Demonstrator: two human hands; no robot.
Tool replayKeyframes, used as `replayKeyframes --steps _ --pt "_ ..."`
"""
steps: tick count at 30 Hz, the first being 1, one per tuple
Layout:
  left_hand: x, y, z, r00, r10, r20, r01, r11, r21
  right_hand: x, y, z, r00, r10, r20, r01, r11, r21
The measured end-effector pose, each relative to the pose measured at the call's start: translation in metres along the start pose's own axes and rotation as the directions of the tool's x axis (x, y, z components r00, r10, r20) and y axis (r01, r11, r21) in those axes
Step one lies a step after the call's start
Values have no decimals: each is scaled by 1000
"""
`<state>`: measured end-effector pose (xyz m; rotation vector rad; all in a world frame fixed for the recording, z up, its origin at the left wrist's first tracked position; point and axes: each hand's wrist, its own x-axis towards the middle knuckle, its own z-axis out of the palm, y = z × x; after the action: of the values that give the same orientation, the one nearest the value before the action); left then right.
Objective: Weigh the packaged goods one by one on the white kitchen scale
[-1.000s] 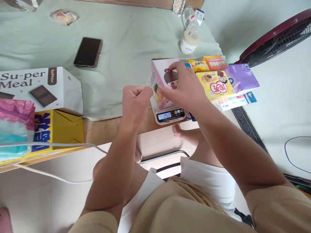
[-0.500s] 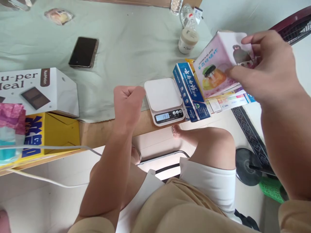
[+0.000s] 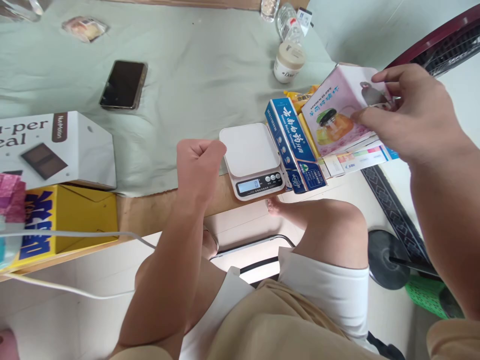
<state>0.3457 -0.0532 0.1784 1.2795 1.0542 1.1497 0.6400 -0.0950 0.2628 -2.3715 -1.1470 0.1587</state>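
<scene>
My right hand (image 3: 410, 117) grips a pink box (image 3: 339, 115) printed with a glass teapot and holds it tilted over the pile of packets at the table's right end. A white kitchen scale (image 3: 252, 156) sits at the table's front edge with a bare platform; its display reads 0. My left hand (image 3: 198, 167) is a closed fist with nothing in it, resting just left of the scale. A blue toothpaste box (image 3: 294, 145) lies right beside the scale.
A black phone (image 3: 123, 85) lies on the pale green cloth (image 3: 195, 65). A white Super Meal box (image 3: 56, 150) sits on a yellow box (image 3: 69, 215) at left. A white jar (image 3: 287, 62) and a bottle (image 3: 288, 22) stand at the back. A fan (image 3: 442, 45) is at right.
My right hand lifted the pink box off the scale and carried it right over the pile of packets. The scale reading dropped from 253 to 0. My left fist stayed put.
</scene>
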Motion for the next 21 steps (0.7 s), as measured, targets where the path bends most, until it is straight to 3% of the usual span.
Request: replayKeyframes --steps 8,11,13,16,17,19,21 --pt "5 -6 4 989 -110 101 111 994 -7 2 3 4 994 -87 64 92 994 -66" --pt "5 -6 4 997 -48 65 49 999 -12 -5 9 -3 974 -225 7 222 957 -187" --pt "3 0 -1 998 56 18 -56 998 -6 -17 6 -8 888 -453 -75 434 881 -189" --pt "0 18 -15 944 319 -83 -322 946 -22 -46 -16 -3 618 -765 -181 772 634 -43" --pt "-1 26 -21 903 406 -140 -412 911 -19 -58 -29 4 551 -812 -192 830 557 29" --pt "-4 39 -36 789 545 -281 -563 826 22 -80 -60 26 464 -868 -176 883 436 173" --pt "-10 48 -56 692 616 -376 -628 771 109 -102 -92 54 419 -901 -115 887 378 265"
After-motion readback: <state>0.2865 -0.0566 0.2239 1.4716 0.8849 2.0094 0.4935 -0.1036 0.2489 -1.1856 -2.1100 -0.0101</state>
